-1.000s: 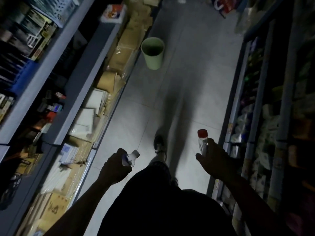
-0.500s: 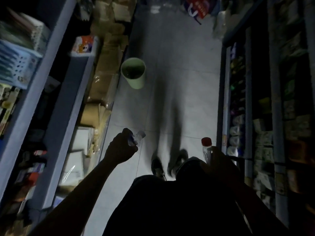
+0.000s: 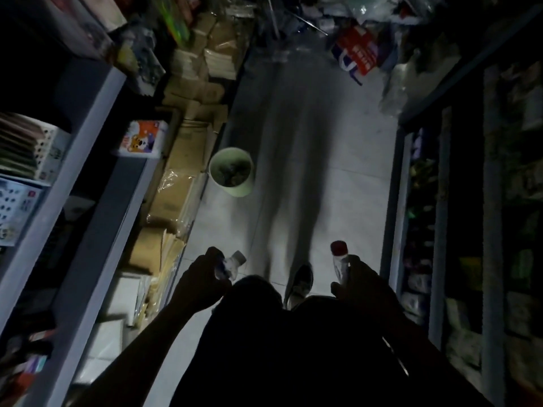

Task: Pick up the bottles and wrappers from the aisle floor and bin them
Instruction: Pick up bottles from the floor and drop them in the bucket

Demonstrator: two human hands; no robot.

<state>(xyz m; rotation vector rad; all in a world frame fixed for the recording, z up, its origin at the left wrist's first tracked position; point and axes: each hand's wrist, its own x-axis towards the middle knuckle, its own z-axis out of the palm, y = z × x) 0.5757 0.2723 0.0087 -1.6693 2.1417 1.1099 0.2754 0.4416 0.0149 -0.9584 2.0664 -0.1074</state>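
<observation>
- A person stands mid-aisle in a dim shop, one shoe (image 3: pixel 301 282) forward on the pale tiled floor (image 3: pixel 346 183), arms out ahead as if carrying litter to the bin.
- The left hand (image 3: pixel 202 282) is curled around a small clear bottle (image 3: pixel 230 264), white cap pointing up and forward, held low and in front, probably ready to drop.
- The right hand (image 3: pixel 360 284) grips a red-capped bottle (image 3: pixel 339 259) upright by its body, the cap clear above the fingers.
- Ahead and to the left, well apart from both hands, a pale green bin (image 3: pixel 232 171) stands open on the floor just beside a row of cardboard boxes (image 3: pixel 176 189) stacked under the left shelving (image 3: pixel 88 160); something dark lies inside it, too dim to identify.
- Stocked shelves (image 3: pixel 423 230) line the right side, leaving a narrow walkway.
- At the far end a red-and-white bag (image 3: pixel 357 52) and clear plastic clutter crowd the floor; whether wrappers remain among them cannot be told.
</observation>
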